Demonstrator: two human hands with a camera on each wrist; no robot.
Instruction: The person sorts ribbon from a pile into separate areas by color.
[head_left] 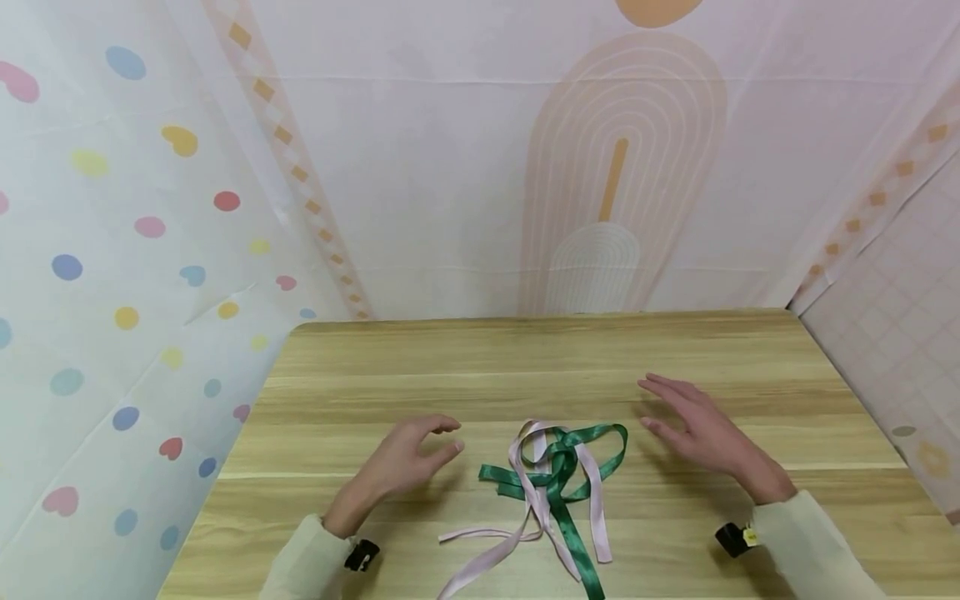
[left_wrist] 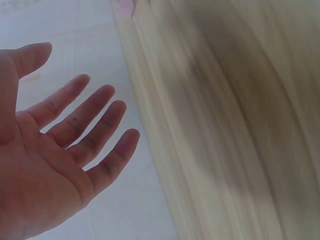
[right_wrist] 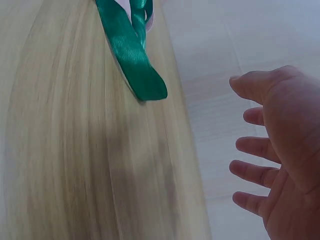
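Head view, nearest first: two pale sleeves come in over the near edge of a wooden table [head_left: 360, 367], each with a small black device at the wrist. Between them, on the near middle of the table, lie a green ribbon [head_left: 558, 475] and a pink ribbon [head_left: 534, 492], crossed and tangled in loose loops, their tails trailing toward the near edge.

The left hand [head_left: 408, 462] hovers just left of the ribbons, fingers loosely bent and relaxed, holding nothing and not touching them. The right hand [head_left: 693, 429] hovers to the right of the ribbons and slightly farther away, fingers spread and nearly straight, also holding nothing. Nothing lies between either hand and the ribbons.

Beyond the table hang thin sheets: one with coloured dots and hearts on the left, one with a pale arch pattern at the far side, one with a grid pattern on the right.

The left wrist view shows what the head view hides: the open palm of the left hand [left_wrist: 55, 160], fingers apart, above blurred wood grain, with only a sliver of pink at the top edge. The right wrist view shows the right hand [right_wrist: 280, 160], palm open and fingers apart, well apart from a tail of the green ribbon [right_wrist: 131, 55].
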